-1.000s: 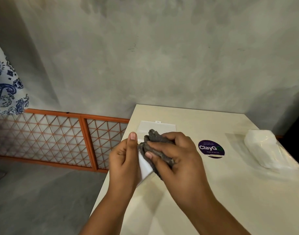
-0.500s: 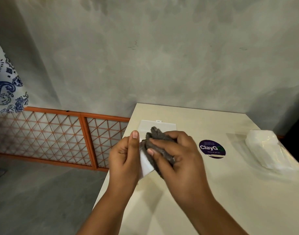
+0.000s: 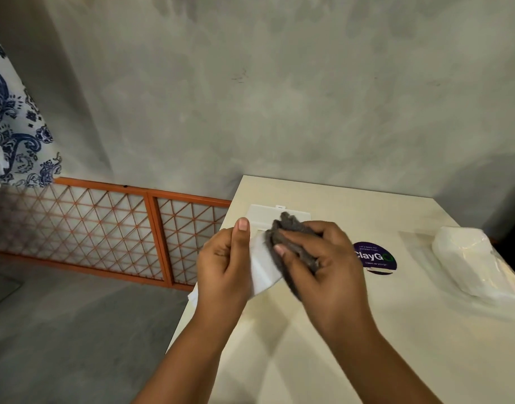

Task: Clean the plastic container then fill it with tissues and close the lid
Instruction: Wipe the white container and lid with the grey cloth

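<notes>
A white plastic container (image 3: 262, 262) is held above the cream table (image 3: 352, 330) betw. both hands: left hand (image 3: 224, 263) grips its near side, thumb up, while right hand (image 3: 323, 260) clutches a grey cloth (image 3: 294, 237) against it. The lid (image 3: 265, 214) lies flat on the table just behind; a tissue pack (image 3: 469, 260) sits well apart at right, w/ a purple sticker (image 3: 376, 258) between.

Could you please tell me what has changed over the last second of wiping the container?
Little: the right hand has worked the grey cloth slightly along the plastic container, which the left hand still grips. The lid, the tissue pack and the purple sticker lie where they were on the table.
</notes>
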